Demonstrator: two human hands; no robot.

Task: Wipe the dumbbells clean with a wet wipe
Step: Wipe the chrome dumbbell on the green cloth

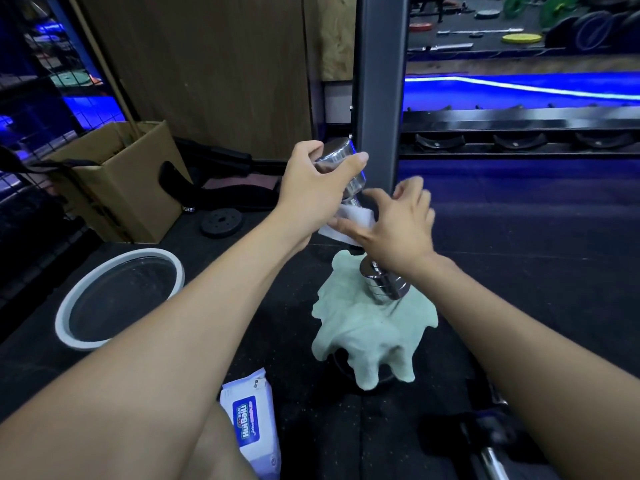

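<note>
Dark gym floor [519,237] lies under a chrome dumbbell [349,174] stood on end, its lower head on a green cloth [363,334], likely for cushioning. Left hand [311,188] clasps the top head to steady it. Just below, right hand [398,226] presses a white wet wipe [356,216] around the handle, fingers partly spread.

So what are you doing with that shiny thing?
A person is cleaning a chrome dumbbell. The left hand grips its upper end, holding it tilted, while the right hand holds a white wet wipe around the handle. The lower end rests on a pale green cloth. A pack of wipes lies on the floor nearby.
</note>
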